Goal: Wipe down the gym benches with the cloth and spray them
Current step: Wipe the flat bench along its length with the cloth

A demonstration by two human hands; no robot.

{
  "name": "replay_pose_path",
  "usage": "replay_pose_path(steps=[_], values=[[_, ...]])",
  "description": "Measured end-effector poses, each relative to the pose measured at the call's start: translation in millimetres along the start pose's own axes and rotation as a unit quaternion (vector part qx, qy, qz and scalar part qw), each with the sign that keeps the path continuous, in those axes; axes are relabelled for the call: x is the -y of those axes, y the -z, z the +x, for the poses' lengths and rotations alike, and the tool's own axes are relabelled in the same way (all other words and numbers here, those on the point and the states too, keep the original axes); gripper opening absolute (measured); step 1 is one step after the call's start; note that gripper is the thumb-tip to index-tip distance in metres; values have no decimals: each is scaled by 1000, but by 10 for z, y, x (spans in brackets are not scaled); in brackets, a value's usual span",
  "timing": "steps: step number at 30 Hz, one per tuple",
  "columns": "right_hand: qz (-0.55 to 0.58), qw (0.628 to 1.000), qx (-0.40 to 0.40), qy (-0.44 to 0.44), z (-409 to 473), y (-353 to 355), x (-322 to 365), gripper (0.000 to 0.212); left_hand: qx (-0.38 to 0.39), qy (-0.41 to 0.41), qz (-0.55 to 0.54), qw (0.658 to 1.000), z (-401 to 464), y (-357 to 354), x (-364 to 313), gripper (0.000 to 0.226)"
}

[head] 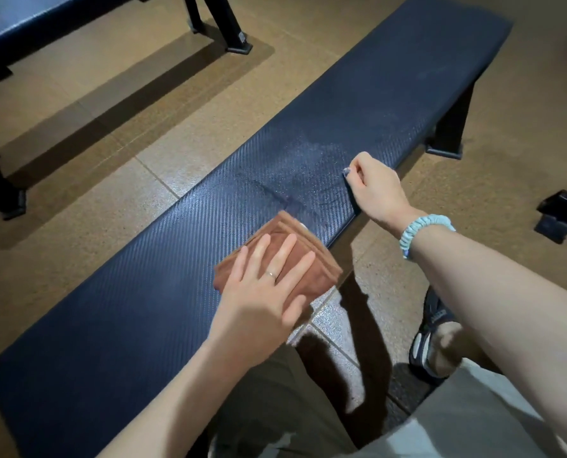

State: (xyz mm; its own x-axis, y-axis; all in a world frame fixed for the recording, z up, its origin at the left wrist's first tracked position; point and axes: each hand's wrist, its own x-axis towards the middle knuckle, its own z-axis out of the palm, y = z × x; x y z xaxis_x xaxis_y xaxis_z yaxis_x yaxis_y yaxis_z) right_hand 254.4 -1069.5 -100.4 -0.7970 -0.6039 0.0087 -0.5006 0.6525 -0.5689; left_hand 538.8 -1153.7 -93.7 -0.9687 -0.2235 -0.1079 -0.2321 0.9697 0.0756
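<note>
Wiping is in hand. Nearest, the left hand (265,285) presses flat, fingers straight, on the folded brown cloth (295,256) at the near edge of the bench (391,94). Beyond, the right hand (371,183), fingers curled, steadies that edge. The damp patch (305,160) farther on likely wants the next stroke. No spray bottle or other container shows.

the bench (116,328) pad lies bare toward its near-left end and bare again toward its far end. between those stretches, on the bench's right half, the folded cloth (303,256) sits under the flat left hand (264,292), blocking that edge. farther along the same edge the right hand (373,186) rests curled, narrowing the way. left of the bench, open floor (116,166) runs to a second bench (27,24).
</note>
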Motion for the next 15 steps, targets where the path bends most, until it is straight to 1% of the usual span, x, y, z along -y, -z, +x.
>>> replay_pose_path(steps=[3,6,9,11,15], values=[[-23,1000,-17,3,-15,-41,9,20,24,10,-13,1000,-541,-14,162,63],[-27,999,-27,9,-38,-72,11,20,25,23,-10,999,-511,4,140,66],[-12,1000,9,21,-4,10,-19,20,17,24,6,1000,-2,10,-56,65],[7,999,22,27,51,107,-88,21,-3,24,12,1000,473,3,-195,62],[6,998,-48,44,360,327,-256,22,-21,34,36,999,1241,54,-487,62]])
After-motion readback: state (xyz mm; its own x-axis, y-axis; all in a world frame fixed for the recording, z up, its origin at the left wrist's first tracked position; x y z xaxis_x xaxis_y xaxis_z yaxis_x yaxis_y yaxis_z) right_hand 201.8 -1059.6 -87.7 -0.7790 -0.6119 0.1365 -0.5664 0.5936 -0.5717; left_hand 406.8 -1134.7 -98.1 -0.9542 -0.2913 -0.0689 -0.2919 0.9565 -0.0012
